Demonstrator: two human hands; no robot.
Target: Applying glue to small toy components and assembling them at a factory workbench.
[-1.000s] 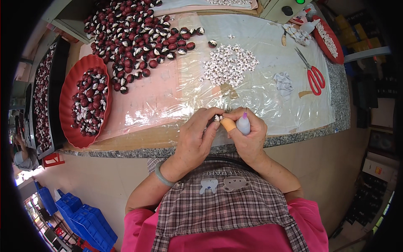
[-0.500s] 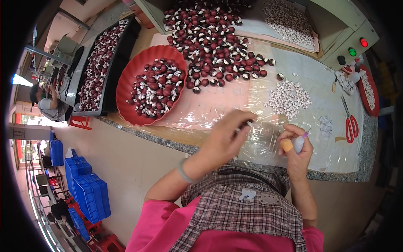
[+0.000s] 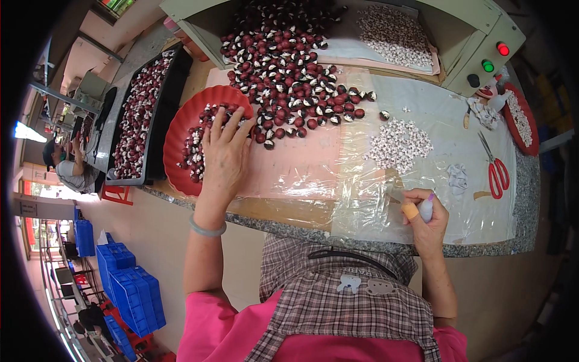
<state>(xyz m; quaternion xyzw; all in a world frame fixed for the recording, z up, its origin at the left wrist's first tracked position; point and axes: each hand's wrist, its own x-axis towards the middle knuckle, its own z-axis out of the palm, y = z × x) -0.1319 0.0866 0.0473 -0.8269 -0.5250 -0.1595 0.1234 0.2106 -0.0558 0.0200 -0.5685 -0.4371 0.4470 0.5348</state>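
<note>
My left hand (image 3: 224, 158) lies palm down over the scalloped red bowl (image 3: 175, 148), its fingers spread near the rim. In the bowl is a heap of small dark-red, black and white balls (image 3: 192, 158); my hand hides part of it. At the front of the table my right hand (image 3: 430, 232) is closed round a small translucent glue bottle (image 3: 426, 210) with a purple tip pointing up. An orange cover (image 3: 410, 210) sits on one of its digits. Beyond that hand lies a pile of small white pieces with dark marks (image 3: 398, 146).
Many more balls (image 3: 283, 90) spread from a pale green box with lights (image 3: 476, 60). A black tray (image 3: 158, 114) of balls stands left. Red-handled scissors (image 3: 496, 169), crumpled tissue (image 3: 457, 179) and a red dish (image 3: 520, 120) lie right. A person (image 3: 75, 160) sits far left.
My left hand has moved left from the table's front middle to the red bowl, and its fingers have spread. The small dark thing in it no longer shows. My right hand keeps the glue bottle.
</note>
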